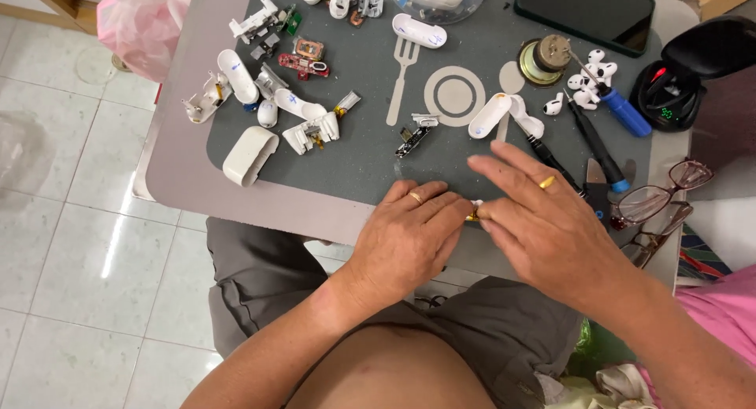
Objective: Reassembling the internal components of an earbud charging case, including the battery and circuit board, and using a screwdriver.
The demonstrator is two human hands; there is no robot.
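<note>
The left hand [409,236] and right hand [543,220] meet at the near edge of the grey mat [362,153], fingertips pressed together on a small white and yellow part [475,212]; most of it is hidden, so which fingers pinch it I cannot tell. Each hand wears a gold ring. Just beyond the hands lie a small circuit board [415,135] and an open white shell [504,114]. To the right are screwdrivers [598,137], loose earbuds [587,82] and glasses [657,200]. To the left, white case halves [250,155] and dismantled shells are scattered. A phone [584,11] lies at the far edge
</note>
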